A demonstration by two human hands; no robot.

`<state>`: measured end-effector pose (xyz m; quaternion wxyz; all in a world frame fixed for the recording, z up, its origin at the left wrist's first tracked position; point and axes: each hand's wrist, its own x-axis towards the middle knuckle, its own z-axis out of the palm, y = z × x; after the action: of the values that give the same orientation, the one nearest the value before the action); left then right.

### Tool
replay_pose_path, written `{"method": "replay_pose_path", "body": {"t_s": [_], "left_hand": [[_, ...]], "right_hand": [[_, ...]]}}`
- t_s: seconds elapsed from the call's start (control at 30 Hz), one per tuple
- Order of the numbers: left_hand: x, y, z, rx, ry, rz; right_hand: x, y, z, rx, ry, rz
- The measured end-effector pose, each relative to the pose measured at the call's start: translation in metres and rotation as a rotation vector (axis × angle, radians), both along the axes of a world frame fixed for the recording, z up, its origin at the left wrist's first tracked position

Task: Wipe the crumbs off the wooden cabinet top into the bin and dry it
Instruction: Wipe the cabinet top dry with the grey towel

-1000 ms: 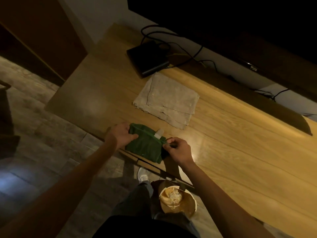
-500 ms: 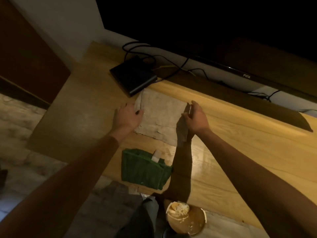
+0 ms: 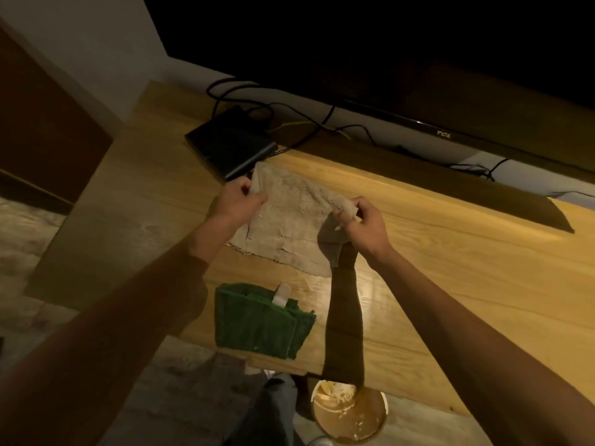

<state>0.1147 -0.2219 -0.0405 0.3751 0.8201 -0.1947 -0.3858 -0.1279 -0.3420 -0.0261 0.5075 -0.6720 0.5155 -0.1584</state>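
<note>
A beige cloth [image 3: 291, 217] lies on the wooden cabinet top [image 3: 450, 284]. My left hand [image 3: 236, 201] pinches its far left corner and my right hand [image 3: 360, 222] pinches its far right corner, both lifting that edge off the wood. A folded green cloth [image 3: 260, 321] with a white tag rests at the cabinet's front edge, apart from both hands. Below that edge stands a round bin [image 3: 349, 413] on the floor, with pale crumbs inside.
A black box [image 3: 230, 143] with cables sits at the back left of the cabinet, just beyond the beige cloth. A dark television [image 3: 434, 91] hangs above the back edge. My legs and a shoe show on the tiled floor [image 3: 29, 252] beside the bin.
My hands let go of the green cloth at the front edge, reached back to the beige cloth, and now grip its far corners and raise them.
</note>
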Motion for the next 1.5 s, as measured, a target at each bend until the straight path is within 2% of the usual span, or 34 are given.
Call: {"method": "replay_pose_path", "body": {"t_s": [0.2, 0.43, 0.6, 0.83, 0.97, 1.1, 1.2, 1.27, 1.33, 1.43, 1.5], "left_hand": [[-0.032, -0.006, 0.044, -0.165, 0.228, 0.026], [-0.111, 0.006, 0.093, -0.315, 0.455, -0.022], [-0.182, 0.039, 0.117, -0.375, 0.477, -0.179], [-0.272, 0.104, 0.117, -0.368, 0.443, -0.199], [-0.302, 0.113, 0.084, -0.212, 0.314, -0.159], [-0.305, 0.087, 0.052, -0.117, 0.213, -0.109], [-0.300, 0.064, 0.029, -0.004, -0.079, -0.145], [-0.305, 0.060, 0.018, 0.083, -0.348, -0.179], [-0.319, 0.062, 0.012, 0.008, -0.545, -0.258], [-0.344, 0.071, -0.004, -0.079, -0.644, -0.531], [-0.352, 0.082, -0.021, -0.004, -0.706, -0.698]], "right_hand": [[-0.042, 0.020, 0.033, 0.020, -0.156, -0.061], [-0.127, 0.049, 0.075, -0.043, -0.319, -0.196], [-0.198, 0.083, 0.098, -0.067, -0.400, -0.236], [-0.296, 0.143, 0.097, -0.134, -0.431, -0.304], [-0.318, 0.155, 0.070, -0.141, -0.279, -0.341], [-0.301, 0.128, 0.038, -0.108, -0.091, -0.366], [-0.282, 0.108, 0.013, -0.114, 0.075, -0.324], [-0.271, 0.105, -0.003, -0.246, 0.243, -0.200], [-0.261, 0.111, -0.016, -0.438, 0.384, 0.053], [-0.256, 0.124, -0.037, -0.549, 0.483, 0.368], [-0.260, 0.135, -0.051, -0.504, 0.520, 0.409]]}}
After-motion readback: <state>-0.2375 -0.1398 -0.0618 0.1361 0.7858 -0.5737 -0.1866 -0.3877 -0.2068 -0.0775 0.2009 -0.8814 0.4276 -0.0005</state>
